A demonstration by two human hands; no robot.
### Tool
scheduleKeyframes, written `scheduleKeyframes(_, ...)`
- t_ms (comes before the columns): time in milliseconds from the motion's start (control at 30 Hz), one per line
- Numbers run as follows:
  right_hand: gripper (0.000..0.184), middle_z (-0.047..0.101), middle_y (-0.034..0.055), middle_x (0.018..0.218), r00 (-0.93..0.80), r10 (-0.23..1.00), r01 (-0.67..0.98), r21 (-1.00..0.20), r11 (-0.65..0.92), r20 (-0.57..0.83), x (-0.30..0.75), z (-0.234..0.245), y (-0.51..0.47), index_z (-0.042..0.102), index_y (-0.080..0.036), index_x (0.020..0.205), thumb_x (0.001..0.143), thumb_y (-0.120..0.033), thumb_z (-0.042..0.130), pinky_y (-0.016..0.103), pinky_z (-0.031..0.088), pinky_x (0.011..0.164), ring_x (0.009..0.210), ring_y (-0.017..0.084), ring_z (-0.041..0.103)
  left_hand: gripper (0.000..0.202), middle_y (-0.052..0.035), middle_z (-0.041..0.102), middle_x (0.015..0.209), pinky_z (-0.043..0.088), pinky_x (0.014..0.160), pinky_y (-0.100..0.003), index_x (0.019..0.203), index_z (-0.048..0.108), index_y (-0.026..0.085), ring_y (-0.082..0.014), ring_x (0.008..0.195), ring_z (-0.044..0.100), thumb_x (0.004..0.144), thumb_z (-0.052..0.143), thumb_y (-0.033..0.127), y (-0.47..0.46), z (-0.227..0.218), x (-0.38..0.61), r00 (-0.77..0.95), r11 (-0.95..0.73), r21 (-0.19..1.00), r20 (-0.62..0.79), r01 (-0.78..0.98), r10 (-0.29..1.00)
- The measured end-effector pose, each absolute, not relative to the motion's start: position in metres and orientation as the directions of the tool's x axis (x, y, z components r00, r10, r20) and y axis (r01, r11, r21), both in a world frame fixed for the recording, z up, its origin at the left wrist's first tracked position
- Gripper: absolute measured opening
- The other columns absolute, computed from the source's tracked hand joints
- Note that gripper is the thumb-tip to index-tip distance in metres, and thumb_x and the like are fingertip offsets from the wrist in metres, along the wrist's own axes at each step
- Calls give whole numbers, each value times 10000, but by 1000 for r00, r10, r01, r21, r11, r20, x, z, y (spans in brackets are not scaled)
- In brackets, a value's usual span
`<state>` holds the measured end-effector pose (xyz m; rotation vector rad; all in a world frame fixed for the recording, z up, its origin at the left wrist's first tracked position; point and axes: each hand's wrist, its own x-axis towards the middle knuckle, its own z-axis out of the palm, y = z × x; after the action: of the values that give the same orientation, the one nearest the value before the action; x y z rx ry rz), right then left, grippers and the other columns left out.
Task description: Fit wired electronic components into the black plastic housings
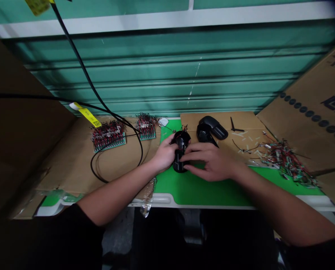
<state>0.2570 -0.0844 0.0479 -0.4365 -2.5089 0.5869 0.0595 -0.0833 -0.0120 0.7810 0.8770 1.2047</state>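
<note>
You have one glossy black casing (182,139) at the centre of the frame, a cluster of black casings (218,129) right of it, overlapping too much to count, two wired circuit boards (109,138) left of centre, one tangled heap of wires (288,162) at right, and two yellow tags (89,117) at upper left. A black cable (142,150) loops over the cardboard (68,165) and crosses in front of the boards. Your left hand (166,154) is closed around the casing's left side. Your right hand (209,161) has loosely bent fingers touching its front and right edge, covering part of it; you cannot tell whether they pinch anything.
</note>
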Motion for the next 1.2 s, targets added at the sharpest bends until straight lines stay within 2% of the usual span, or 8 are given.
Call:
scheduleKeyframes(133, 132, 760, 81, 1001, -745, 480, 228, -499, 836, 463, 257, 53, -83, 777, -204, 1081, 1035, -238, 658, 346, 571, 779, 858, 196, 718, 416, -17, 761, 992, 478, 928, -325, 1077, 770, 185, -223, 950, 651, 664, 722, 190, -83, -17, 58, 121, 170, 903, -133, -395, 984)
scheduleKeyframes(233, 73, 720, 67, 891, -591, 594, 330, -508, 796, 547, 256, 51, -80, 751, -195, 1021, 1013, -225, 685, 349, 534, 730, 787, 196, 671, 434, -36, 761, 1042, 471, 962, -334, 1117, 765, 172, -240, 1017, 659, 684, 763, 210, -83, -18, 58, 177, 187, 903, -126, -387, 976)
scheduleKeyframes(300, 69, 705, 75, 911, -498, 626, 382, -496, 780, 600, 255, 47, -76, 746, -197, 1032, 1010, -205, 681, 362, 531, 750, 817, 208, 663, 457, -41, 759, 1009, 490, 936, -352, 1145, 750, 174, -242, 972, 678, 692, 784, 221, -84, -18, 58, 228, 228, 888, -145, -398, 963)
scheduleKeyframes(467, 183, 648, 104, 1026, -492, 508, 402, -334, 853, 707, 256, 35, -68, 759, -216, 1168, 1019, -189, 657, 380, 540, 767, 878, 224, 632, 506, -31, 755, 968, 517, 896, -356, 1198, 726, 176, -222, 892, 692, 701, 798, 236, -85, -20, 60, 269, 279, 872, -179, -403, 947)
scheduleKeyframes(600, 204, 630, 120, 1095, -576, 489, 451, -243, 858, 656, 260, 30, -62, 751, -223, 1199, 1032, -190, 639, 393, 520, 768, 912, 238, 593, 502, -25, 764, 1013, 513, 919, -338, 1192, 741, 180, -213, 938, 687, 696, 807, 220, -84, -22, 60, 273, 270, 878, -169, -396, 947)
scheduleKeyframes(767, 181, 609, 141, 1122, -639, 517, 519, -178, 836, 569, 264, 32, -59, 752, -206, 1148, 1044, -212, 604, 424, 522, 824, 994, 277, 585, 530, -42, 767, 1003, 558, 923, -410, 1215, 727, 180, -240, 893, 715, 693, 805, 223, -87, -16, 60, 319, 332, 810, -190, -483, 928)
scheduleKeyframes(967, 178, 596, 156, 1187, -646, 547, 501, -244, 830, 532, 265, 35, -61, 728, -191, 1155, 1046, -230, 593, 425, 537, 832, 1015, 278, 604, 436, -113, 784, 1122, 571, 1009, -475, 1170, 737, 132, -325, 1108, 727, 781, 734, 328, -88, -8, 60, 382, 341, 711, -110, -615, 918)
scheduleKeyframes(1200, 152, 605, 148, 1206, -639, 569, 487, -300, 820, 518, 266, 32, -60, 699, -196, 1151, 1034, -216, 604, 411, 550, 821, 976, 256, 629, 458, -102, 778, 1135, 576, 953, -395, 1230, 728, 141, -293, 1112, 718, 803, 739, 305, -88, -8, 58, 398, 380, 713, -154, -589, 905)
